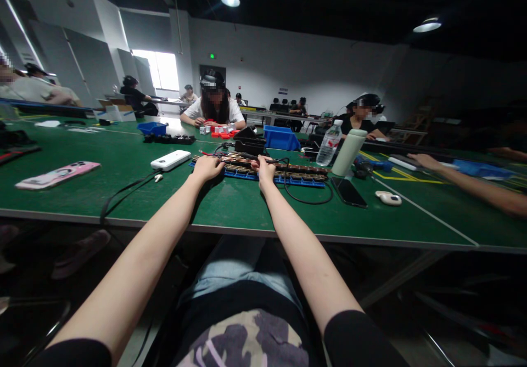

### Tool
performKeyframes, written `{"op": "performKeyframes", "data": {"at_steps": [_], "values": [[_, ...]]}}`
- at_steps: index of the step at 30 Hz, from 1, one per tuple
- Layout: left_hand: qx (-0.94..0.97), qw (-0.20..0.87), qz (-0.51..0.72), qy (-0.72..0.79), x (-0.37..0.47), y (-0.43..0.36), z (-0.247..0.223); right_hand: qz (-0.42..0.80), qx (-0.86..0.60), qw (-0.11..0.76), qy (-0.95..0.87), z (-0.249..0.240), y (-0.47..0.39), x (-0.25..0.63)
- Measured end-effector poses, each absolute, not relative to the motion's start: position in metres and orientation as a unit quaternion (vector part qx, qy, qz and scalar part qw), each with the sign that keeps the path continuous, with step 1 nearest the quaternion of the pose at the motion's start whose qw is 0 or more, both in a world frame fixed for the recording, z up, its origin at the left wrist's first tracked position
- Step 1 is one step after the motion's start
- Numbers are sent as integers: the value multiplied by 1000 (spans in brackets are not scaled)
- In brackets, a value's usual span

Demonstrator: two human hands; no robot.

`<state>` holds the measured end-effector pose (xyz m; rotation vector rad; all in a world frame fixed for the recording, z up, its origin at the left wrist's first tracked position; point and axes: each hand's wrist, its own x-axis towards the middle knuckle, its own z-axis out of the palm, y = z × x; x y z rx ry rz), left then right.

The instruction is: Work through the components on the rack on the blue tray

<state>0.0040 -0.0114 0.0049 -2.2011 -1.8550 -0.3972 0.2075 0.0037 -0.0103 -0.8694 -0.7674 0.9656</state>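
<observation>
A long blue rack (294, 180) lies across the green table, carrying rows of thin copper-coloured strips (239, 168). My left hand (208, 168) rests on the left part of these strips, fingers stretched over them and holding nothing that I can see. Over the rack's middle, my right hand (264, 170) is closed round a slim dark corded tool (248, 156) that points left; its exact kind is too small to tell. From that hand a black cable (288, 190) loops to the right over the rack and table. Behind the rack sits a black box-like holder (246, 143).
Left lie a white power bank (171, 160), an earbud (158, 178) and a pink phone (58, 175). Right stand a water bottle (329, 143) and green flask (348, 153), near a black phone (349, 192) and earbud case (388, 198). Behind is a blue bin (281, 137). A co-worker's arm (465, 180) reaches in.
</observation>
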Motion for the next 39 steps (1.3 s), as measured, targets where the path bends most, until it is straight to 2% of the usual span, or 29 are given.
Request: {"op": "performKeyframes", "data": {"at_steps": [5, 39], "values": [[-751, 114, -147, -633, 3, -10, 4, 461, -402, 738, -285, -2, -4, 203], [-753, 117, -134, -634, 3, -10, 3, 396, -441, 718, -364, -14, 1, 205]]}}
